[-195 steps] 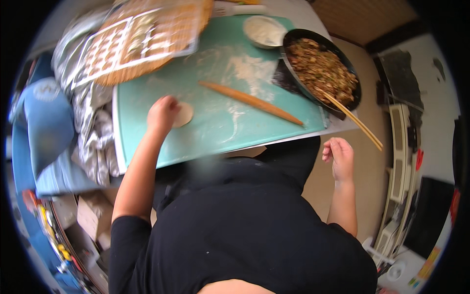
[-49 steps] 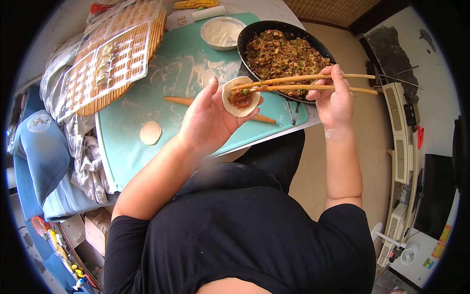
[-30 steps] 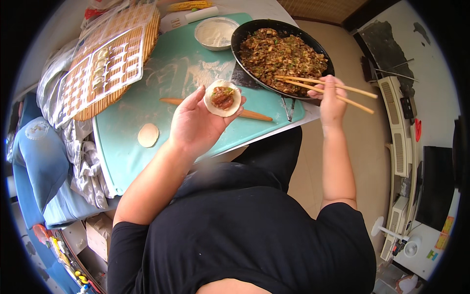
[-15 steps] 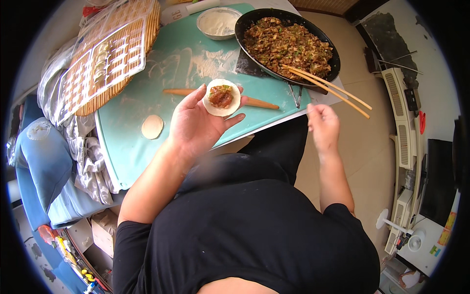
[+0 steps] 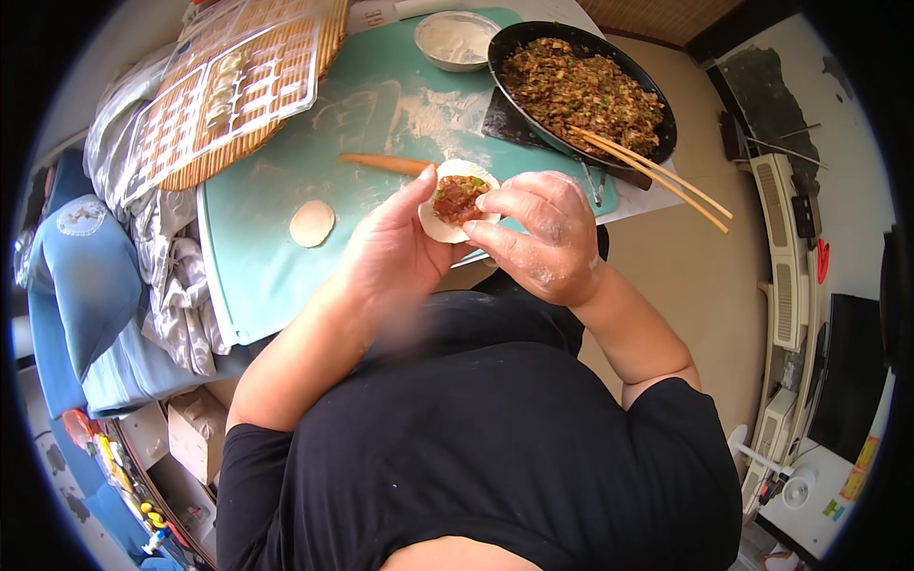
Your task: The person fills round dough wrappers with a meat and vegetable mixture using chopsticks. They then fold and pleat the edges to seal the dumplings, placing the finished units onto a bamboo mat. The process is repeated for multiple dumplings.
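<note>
A round dumpling wrapper (image 5: 440, 226) rests on the fingers of my left hand (image 5: 392, 234), its thumb against the left edge. Brown meat filling (image 5: 459, 200) with green bits sits in the middle of the wrapper, which is still unfolded. My right hand (image 5: 550, 234), dusted with flour, has thumb and fingertips at the wrapper's right edge, close to the filling. Beyond my hands lies a wooden rolling pin (image 5: 381, 163), its right part hidden behind them. A second, bare wrapper (image 5: 312, 224) lies flat on the green mat (image 5: 257, 285) to the left.
A black pan (image 5: 670, 133) of filling (image 5: 581, 90) stands at the far right, chopsticks (image 5: 657, 177) jutting over its near rim. Beside it is a bowl of flour (image 5: 455, 42). A woven tray (image 5: 328, 48) at the far left carries a white divided tray with several dumplings (image 5: 225, 88).
My right hand has come in from the right to the wrapper's right edge. My left hand and the filled wrapper have shifted slightly in the picture as the whole view moved.
</note>
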`<state>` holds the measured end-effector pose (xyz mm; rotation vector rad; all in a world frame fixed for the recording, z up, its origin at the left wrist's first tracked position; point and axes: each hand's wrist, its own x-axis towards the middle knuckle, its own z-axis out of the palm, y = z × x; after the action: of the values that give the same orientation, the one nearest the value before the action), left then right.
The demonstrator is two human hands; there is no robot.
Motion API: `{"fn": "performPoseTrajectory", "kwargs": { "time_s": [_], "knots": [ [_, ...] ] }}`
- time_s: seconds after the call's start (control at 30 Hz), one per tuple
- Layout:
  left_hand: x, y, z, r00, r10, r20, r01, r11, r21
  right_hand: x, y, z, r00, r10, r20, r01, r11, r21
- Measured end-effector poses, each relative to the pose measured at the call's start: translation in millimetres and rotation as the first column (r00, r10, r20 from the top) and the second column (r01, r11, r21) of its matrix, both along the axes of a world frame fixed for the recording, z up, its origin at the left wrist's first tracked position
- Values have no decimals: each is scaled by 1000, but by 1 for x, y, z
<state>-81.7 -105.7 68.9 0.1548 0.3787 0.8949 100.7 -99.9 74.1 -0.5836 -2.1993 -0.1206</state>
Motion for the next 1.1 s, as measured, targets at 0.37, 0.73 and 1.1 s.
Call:
{"fn": "performPoseTrajectory", "kwargs": {
  "time_s": [0.37,0.73,1.1],
  "knots": [
    [-7,-11,18,931,157,-330,-66,960,272,-17,1,14,997,55,-56,-56,998,-20],
    [-9,-16,26,850,230,-474,-17,911,412,-27,-5,24,992,1,-127,-8,998,-54],
    [-13,-25,33,618,460,-637,231,668,707,-21,-11,32,978,-11,-207,-24,986,-167]
  ]
}}
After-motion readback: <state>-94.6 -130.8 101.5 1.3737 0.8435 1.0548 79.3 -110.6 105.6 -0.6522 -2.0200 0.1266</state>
